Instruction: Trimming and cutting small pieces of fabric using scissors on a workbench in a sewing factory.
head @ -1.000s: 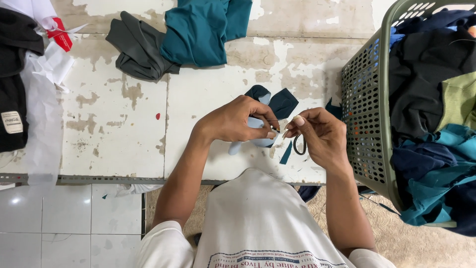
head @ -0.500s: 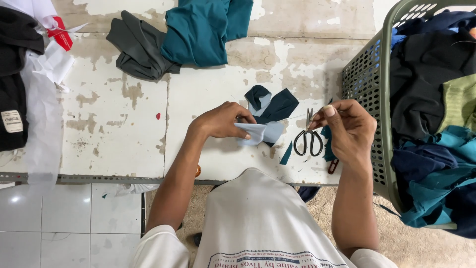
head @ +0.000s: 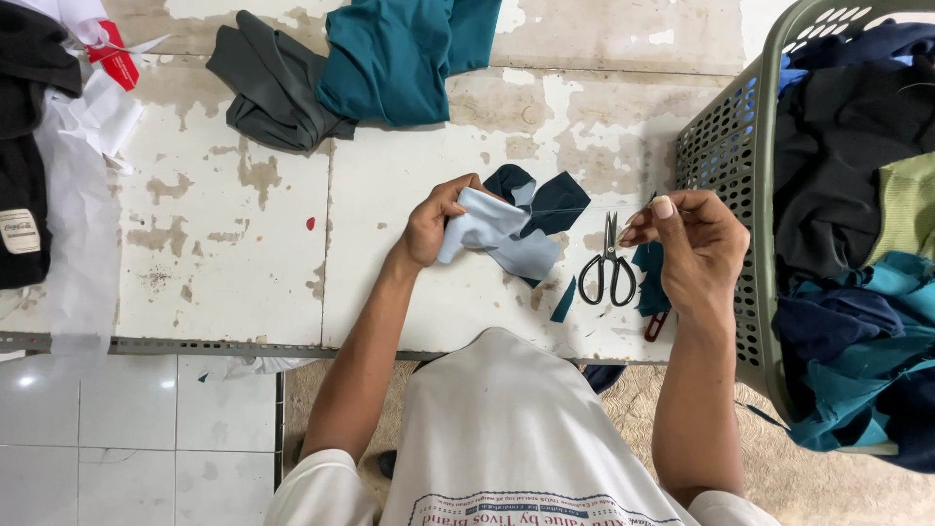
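Worn white paint, flaking to bare patches, covers the worktable (head: 243, 282), whose near edge borders pale floor tiles at 7 o'clock. Black garments (head: 29, 146) and white sheeting (head: 83, 244) lie along the edge at 9 o'clock. Grey cloth (head: 273, 88) and a teal garment (head: 409, 54) sit side by side at 11 to 12 o'clock, touching. Near centre, the left hand (head: 433, 222) curls its fingers closed around a small pale blue fabric piece (head: 502, 234), which overlaps a dark navy piece (head: 545, 200) lying on the tabletop. A fine thread (head: 584, 209) runs from the fabric toward 3 o'clock, where the right hand (head: 696, 244) pinches it between thumb and forefinger, the other fingers loosely bent. Black-handled scissors (head: 609, 263) rest on the table between the two hands, blades together, just beside teal scraps (head: 648, 278). An olive-green perforated laundry basket (head: 730, 195) at 3 o'clock holds navy, teal and yellow-green clothes (head: 857, 224).
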